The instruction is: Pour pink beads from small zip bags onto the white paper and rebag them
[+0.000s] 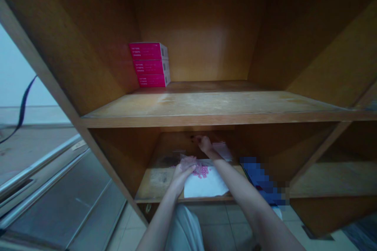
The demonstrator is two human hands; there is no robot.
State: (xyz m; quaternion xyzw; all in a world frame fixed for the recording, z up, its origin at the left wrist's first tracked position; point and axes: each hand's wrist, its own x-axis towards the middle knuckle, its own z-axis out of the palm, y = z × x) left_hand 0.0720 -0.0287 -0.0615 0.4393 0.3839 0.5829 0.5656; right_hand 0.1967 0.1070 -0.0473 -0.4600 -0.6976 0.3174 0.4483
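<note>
My left hand [183, 169] rests on the lower shelf [153, 188], fingers curled over a clear plastic bag [188, 160] beside a pile of small pink pills [201, 171] lying on a white sheet of paper [206, 185]. My right hand [204, 143] reaches further back into the lower compartment, fingers bent over something small and dark that I cannot make out, next to another clear bag [222, 150].
A stack of three pink boxes [150, 65] stands at the back left of the upper shelf [206, 106]. A blurred blue patch [263, 180] lies right of my forearm. Tiled floor and a glass sliding door [44, 188] are at the left.
</note>
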